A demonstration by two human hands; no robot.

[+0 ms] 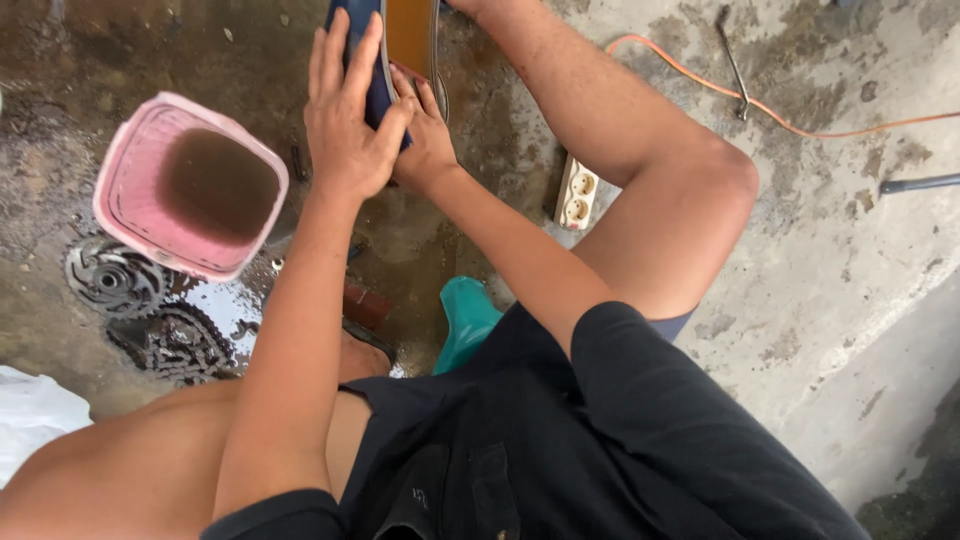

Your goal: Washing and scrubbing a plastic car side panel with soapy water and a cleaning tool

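Head view: left hand point(348, 120) lies flat, open, on a blue panel point(372, 60) cut off at top; right hand point(425, 140), half hidden beneath, grip unclear.

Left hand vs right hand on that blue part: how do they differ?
The left hand lies on top, fingers stretched flat along the blue part; the right hand sits partly under it, only its fingers and wrist showing. The left forearm runs up from the lower left; the right comes in from the lower right. Both are bare and touch the blue part.
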